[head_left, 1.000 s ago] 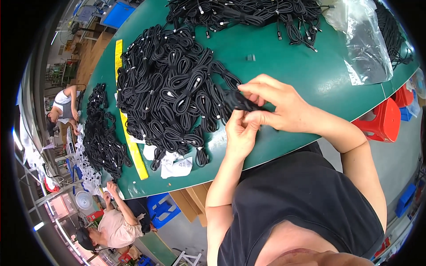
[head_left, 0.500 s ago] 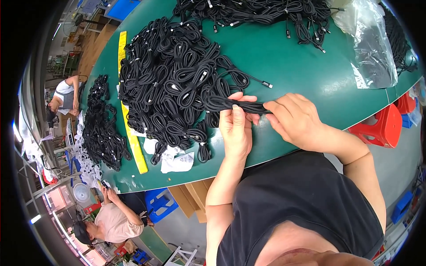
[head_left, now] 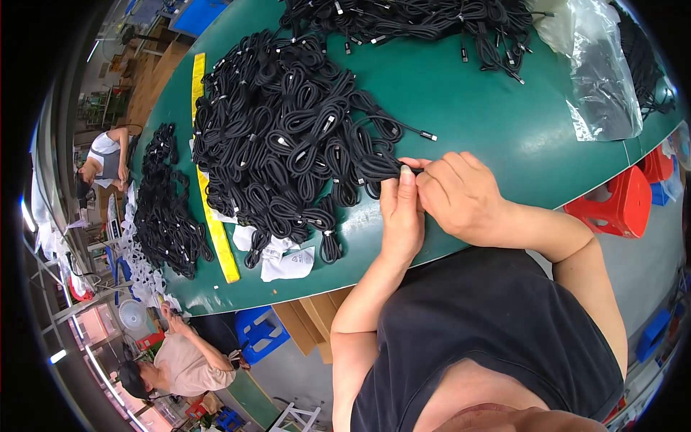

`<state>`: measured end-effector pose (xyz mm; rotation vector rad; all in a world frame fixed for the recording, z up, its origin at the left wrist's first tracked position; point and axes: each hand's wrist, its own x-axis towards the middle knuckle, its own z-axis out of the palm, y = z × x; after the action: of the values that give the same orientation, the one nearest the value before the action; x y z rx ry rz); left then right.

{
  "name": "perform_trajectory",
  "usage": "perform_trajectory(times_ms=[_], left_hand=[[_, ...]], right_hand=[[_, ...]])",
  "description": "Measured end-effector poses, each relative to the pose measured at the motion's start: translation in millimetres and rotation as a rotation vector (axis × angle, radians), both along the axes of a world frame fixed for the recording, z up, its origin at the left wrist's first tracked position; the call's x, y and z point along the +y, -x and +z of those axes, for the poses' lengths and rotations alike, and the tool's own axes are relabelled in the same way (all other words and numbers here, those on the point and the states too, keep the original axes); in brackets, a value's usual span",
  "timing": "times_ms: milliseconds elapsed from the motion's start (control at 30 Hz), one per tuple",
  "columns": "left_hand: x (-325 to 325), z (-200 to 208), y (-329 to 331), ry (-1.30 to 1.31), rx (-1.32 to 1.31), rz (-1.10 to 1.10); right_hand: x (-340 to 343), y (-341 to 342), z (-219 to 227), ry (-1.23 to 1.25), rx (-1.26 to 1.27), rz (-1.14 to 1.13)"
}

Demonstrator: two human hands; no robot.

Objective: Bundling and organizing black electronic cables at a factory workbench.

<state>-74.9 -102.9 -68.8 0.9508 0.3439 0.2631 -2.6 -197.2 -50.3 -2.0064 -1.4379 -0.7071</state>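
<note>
Between my two hands is a coiled black cable, its loops pointing left over the edge of a big heap. My left hand is closed on the coil, thumb on top. Right beside it, my right hand is closed with its fingertips at the cable's right end, which they mostly hide. The heap of bundled black cables lies just left of my hands. A loose cable end with a metal plug sticks out above them on the green table.
More black cables lie along the far side. A clear plastic bag is at the far right. A yellow strip parts the heap from another cable pile. Red stools stand at the right. Two people sit at the left.
Both hands have closed together around the cable's right end. My left hand has shifted right and slightly down, and its spread fingers have closed in. The coil has tilted slightly.
</note>
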Motion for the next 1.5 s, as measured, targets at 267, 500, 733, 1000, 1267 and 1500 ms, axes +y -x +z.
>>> perform_trajectory(times_ms=[267,500,733,1000,1267,1500], left_hand=[[29,-2,13,0.051,-0.023,-0.241],[32,-1,19,0.097,-0.079,-0.652],[25,-15,20,0.073,0.031,-0.4],[26,-24,20,0.27,-0.014,-0.38],[33,1,10,-0.049,0.066,-0.384],[29,27,3,0.052,-0.074,-0.314]], right_hand=[[-11,-21,25,-0.033,0.281,0.124],[-1,-44,22,0.049,1.465,0.472],[-2,-44,4,-0.032,0.872,0.266],[6,-45,1,-0.13,0.953,0.41],[14,-56,18,0.071,0.853,0.261],[21,-66,51,-0.13,0.945,0.478]])
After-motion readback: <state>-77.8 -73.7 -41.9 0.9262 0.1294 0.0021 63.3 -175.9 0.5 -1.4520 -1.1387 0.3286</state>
